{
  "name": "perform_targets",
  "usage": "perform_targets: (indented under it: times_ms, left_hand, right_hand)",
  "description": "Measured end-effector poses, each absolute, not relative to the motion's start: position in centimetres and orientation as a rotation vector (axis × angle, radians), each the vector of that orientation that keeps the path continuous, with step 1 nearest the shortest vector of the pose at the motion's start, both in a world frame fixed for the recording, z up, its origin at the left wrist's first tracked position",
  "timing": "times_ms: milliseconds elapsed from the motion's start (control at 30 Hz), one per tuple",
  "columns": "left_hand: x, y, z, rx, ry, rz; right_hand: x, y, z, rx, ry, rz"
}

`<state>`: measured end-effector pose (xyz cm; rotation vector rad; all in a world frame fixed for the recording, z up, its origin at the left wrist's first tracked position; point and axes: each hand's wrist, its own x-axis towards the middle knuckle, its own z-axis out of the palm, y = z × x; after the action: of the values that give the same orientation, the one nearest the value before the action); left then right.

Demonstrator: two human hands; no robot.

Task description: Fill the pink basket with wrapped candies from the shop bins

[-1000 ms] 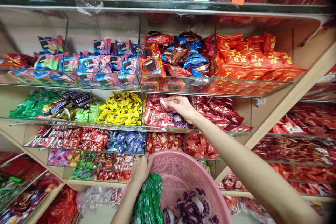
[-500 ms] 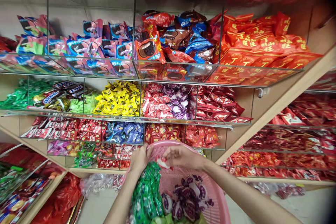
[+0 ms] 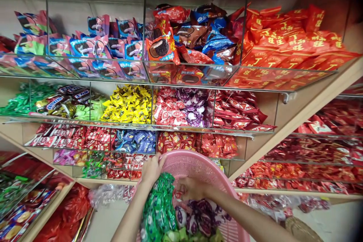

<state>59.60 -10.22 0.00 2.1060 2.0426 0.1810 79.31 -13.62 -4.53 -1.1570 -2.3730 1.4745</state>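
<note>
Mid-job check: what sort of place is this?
Probably a candy shop, or a store's loose-sweets section. Yellow-wrapped candies and Snickers bars sit on divided shelves, and the left hand holds a pink mesh basket containing green-wrapped candies and purple-and-white candies.

Well up and left of the pink basket (image 3: 184, 163), a candy bar wrapper (image 3: 53, 103) reads SNICKERS, and a dark wrapper (image 3: 81, 95) near it bears the characters 士力架. On a higher shelf, up and right of the basket, the red packets (image 3: 287, 43) repeat 丁 and 旺 in gold. Above the basket, the lettering on an orange cookie packet (image 3: 161, 50) is unclear; print on the purple sweets (image 3: 205, 221) inside the basket is too small to read.
</note>
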Motion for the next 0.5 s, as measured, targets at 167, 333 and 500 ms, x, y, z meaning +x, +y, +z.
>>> perform_targets:
  times_ms: [167,333,500]
  left_hand:
    - [59.69,-10.29,0.23,2.108,2.040,0.171]
    - [59.76,-10.48,0.51,2.102,2.037,0.162]
    - [59.78,-10.53,0.67,2.055,2.043,0.166]
  right_hand:
    - [79.34,-14.13,-5.09,-1.118,-2.558,1.421]
    - [79.62,-14.35,-5.43,-1.067,-2.579,1.454]
    - [79.50,-14.51,-4.79,-1.111,-2.657,1.326]
